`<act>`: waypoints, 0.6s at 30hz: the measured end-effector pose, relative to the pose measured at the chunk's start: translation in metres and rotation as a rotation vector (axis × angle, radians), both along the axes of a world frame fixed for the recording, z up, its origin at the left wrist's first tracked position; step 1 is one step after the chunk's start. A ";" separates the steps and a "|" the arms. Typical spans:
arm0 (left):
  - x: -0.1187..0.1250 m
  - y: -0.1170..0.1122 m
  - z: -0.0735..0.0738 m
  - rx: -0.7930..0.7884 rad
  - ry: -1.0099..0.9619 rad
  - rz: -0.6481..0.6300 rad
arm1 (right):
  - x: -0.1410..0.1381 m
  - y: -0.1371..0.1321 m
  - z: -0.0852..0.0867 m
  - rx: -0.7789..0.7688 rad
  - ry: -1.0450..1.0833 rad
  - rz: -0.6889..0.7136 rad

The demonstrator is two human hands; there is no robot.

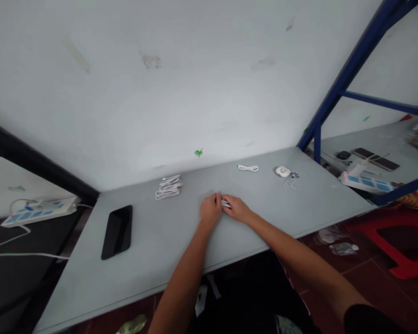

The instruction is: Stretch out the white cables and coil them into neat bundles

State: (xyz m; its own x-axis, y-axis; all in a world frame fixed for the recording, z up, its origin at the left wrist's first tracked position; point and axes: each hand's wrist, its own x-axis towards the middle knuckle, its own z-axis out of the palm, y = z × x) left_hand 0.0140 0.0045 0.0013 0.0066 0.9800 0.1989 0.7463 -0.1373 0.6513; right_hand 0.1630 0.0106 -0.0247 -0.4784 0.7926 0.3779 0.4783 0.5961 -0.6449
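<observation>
Fingers of your left hand (211, 208) and right hand (237, 208) meet on the grey table (160, 260). They are curled shut around a small white cable bundle (225, 203), pinched between the two sets of fingertips and low on the tabletop. Your own hands cover most of it. Both seem to grip, but the bundle is too small here to tell which fingers bear on it.

Beyond your left fingertips and off to their left sits a loose pile of white cables (169, 187), well apart. Beyond your right fingertips lies a single coiled cable (248, 168). Farther right is a small white case (283, 171) with a few tiny bits just beside it. A black phone (117, 231) lies flat well to the left of your left fingers. A blue frame post (316, 139) rises far to the right of your right fingers, and past it a power strip (367, 182) lies on the next table.
</observation>
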 end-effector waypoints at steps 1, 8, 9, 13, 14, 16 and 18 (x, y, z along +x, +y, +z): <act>0.002 0.001 0.000 -0.017 -0.070 0.028 | 0.000 -0.001 0.001 -0.004 0.081 -0.009; 0.001 -0.001 0.002 -0.069 -0.365 0.035 | -0.019 -0.010 0.013 0.055 0.344 -0.258; 0.001 -0.003 0.002 -0.107 -0.369 -0.025 | -0.021 -0.009 0.013 0.061 0.349 -0.309; 0.002 -0.008 0.002 -0.204 -0.347 -0.206 | -0.021 -0.001 0.013 -0.063 0.444 -0.424; 0.002 -0.009 0.002 -0.221 -0.350 -0.241 | -0.020 0.001 0.013 -0.129 0.485 -0.431; 0.001 -0.010 0.004 -0.301 -0.397 -0.314 | -0.018 0.004 0.012 -0.292 0.559 -0.420; -0.001 -0.011 0.009 -0.442 -0.479 -0.388 | -0.016 0.005 0.013 -0.429 0.600 -0.388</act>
State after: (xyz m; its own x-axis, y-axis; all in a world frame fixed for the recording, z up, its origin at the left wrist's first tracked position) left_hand 0.0126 -0.0067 0.0098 0.3793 0.9140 -0.1439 0.3192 0.0168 0.9475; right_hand 0.1470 0.0160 -0.0119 0.0446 0.9930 0.1093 0.1014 0.1044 -0.9894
